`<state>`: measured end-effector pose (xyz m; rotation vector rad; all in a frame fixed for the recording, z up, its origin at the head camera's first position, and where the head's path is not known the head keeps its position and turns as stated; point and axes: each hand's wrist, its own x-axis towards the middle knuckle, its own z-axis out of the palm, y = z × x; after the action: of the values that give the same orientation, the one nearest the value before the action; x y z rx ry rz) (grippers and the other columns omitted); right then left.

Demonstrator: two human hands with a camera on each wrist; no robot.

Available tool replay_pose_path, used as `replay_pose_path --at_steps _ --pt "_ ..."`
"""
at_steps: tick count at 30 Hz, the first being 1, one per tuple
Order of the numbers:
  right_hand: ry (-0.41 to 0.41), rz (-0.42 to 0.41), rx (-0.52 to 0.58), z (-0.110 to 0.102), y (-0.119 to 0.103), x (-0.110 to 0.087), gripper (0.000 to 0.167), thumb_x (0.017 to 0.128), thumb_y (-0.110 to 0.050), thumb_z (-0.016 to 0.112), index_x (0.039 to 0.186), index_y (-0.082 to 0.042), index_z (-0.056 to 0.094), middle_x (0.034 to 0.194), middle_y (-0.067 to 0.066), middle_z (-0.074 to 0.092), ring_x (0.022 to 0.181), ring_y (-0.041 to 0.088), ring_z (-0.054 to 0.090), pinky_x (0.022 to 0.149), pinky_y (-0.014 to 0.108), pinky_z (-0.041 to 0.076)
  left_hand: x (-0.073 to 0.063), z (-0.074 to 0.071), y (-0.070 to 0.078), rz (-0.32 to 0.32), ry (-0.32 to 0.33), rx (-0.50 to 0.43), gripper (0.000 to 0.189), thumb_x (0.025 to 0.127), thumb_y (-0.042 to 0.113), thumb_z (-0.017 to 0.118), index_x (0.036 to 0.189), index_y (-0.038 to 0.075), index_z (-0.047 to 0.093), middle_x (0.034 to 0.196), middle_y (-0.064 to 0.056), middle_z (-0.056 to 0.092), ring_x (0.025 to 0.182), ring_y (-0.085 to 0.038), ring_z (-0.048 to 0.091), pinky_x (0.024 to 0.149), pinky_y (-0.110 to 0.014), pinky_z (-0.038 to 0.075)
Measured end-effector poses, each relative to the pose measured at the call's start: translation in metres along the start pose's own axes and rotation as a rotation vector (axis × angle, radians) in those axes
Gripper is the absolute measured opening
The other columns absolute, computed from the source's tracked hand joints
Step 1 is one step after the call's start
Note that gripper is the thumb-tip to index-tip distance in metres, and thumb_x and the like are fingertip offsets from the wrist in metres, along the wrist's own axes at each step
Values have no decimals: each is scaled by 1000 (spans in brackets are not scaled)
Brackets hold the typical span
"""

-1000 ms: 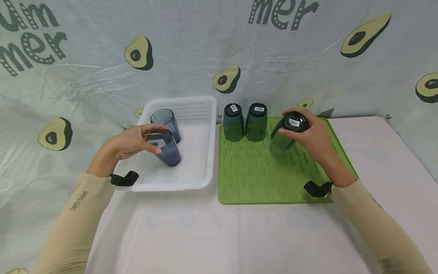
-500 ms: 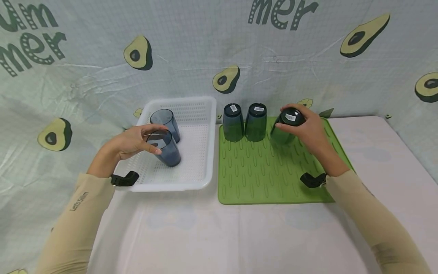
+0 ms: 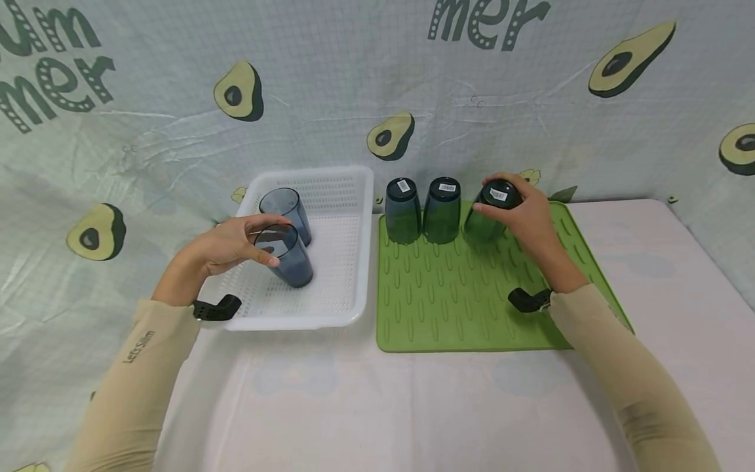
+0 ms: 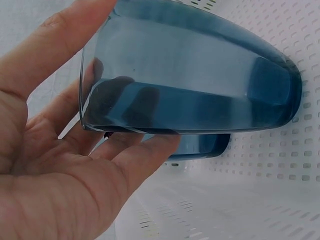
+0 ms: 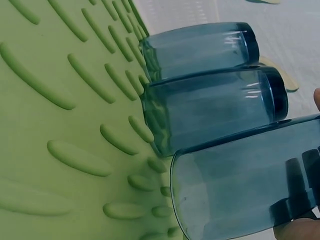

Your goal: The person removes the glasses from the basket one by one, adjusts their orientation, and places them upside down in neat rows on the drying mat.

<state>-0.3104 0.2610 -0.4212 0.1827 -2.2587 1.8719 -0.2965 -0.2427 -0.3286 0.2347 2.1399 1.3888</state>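
Left of the green mat [image 3: 448, 308], in the white basket [image 3: 333, 282], the left hand [image 3: 227, 249] gripped a mouth-up glass [image 3: 293, 265], a second glass [image 3: 297, 216] beyond it. Over the mat's far part, the right hand [image 3: 525, 213] grasped an inverted glass [image 3: 499, 195] near its base; two bottom-up glasses [image 3: 442, 213] stood on the mat's far left.

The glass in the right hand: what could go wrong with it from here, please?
The held glass might knock the neighbouring inverted glass, which is close beside it. The right hand grips it only near its base, so it could perhaps slip. Its rim might also sit unevenly on the ribbed green mat.
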Motion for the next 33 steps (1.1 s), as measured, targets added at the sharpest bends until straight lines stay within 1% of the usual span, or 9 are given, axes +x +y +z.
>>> replay_pose_path --at_steps 7,12,15,16,19,23,31,33 --pt "-10 6 0 -1 1 0 60 84 -18 86 139 -14 61 138 3 58 122 17 56 87 21 54 0 0 1 -5 4 6 80 81 -13 77 151 0 40 151 -12 37 119 -16 51 87 -26 55" --pt "-23 -11 50 -1 2 1 58 84 -14 85 138 -13 62 136 5 60 121 16 57 87 20 54 0 1 0 -8 10 2 81 81 -14 77 151 0 40 151 -13 37 125 -19 48 87 -26 55" --pt "-32 -15 66 -1 2 2 56 84 -13 85 136 -15 63 135 5 61 121 16 57 87 20 54 1 1 0 -11 16 4 81 80 -13 78 151 0 40 151 -12 38 128 -22 46 88 -26 55" --pt "-34 -14 64 -1 3 2 56 84 -13 85 136 -15 63 135 5 61 121 17 57 87 20 54 1 1 0 -10 16 5 81 80 -13 78 151 0 40 151 -12 38 129 -23 45 88 -26 55" --pt "-42 -7 36 -2 3 3 56 83 -16 86 135 -20 64 135 5 61 122 17 57 87 20 54 1 1 0 -5 15 1 81 80 -14 78 151 0 40 150 -13 38 130 -24 44 88 -26 55" --pt "-56 5 15 -2 3 4 58 83 -17 87 136 -21 64 136 4 60 124 17 55 88 21 54 1 1 0 1 10 -8 81 80 -14 77 151 -1 40 149 -13 40 131 -24 44 89 -26 55" --pt "-67 16 -9 -2 4 5 60 84 -17 86 138 -17 62 137 4 58 124 18 54 86 20 54 0 1 0 2 4 -11 81 81 -14 77 151 0 40 150 -13 39 131 -25 43 89 -27 55" --pt "-67 17 -11 -1 4 5 59 84 -17 86 138 -17 62 137 3 58 124 18 54 86 20 54 0 1 0 0 3 -10 81 81 -13 77 151 0 40 150 -14 38 131 -25 42 89 -27 55"
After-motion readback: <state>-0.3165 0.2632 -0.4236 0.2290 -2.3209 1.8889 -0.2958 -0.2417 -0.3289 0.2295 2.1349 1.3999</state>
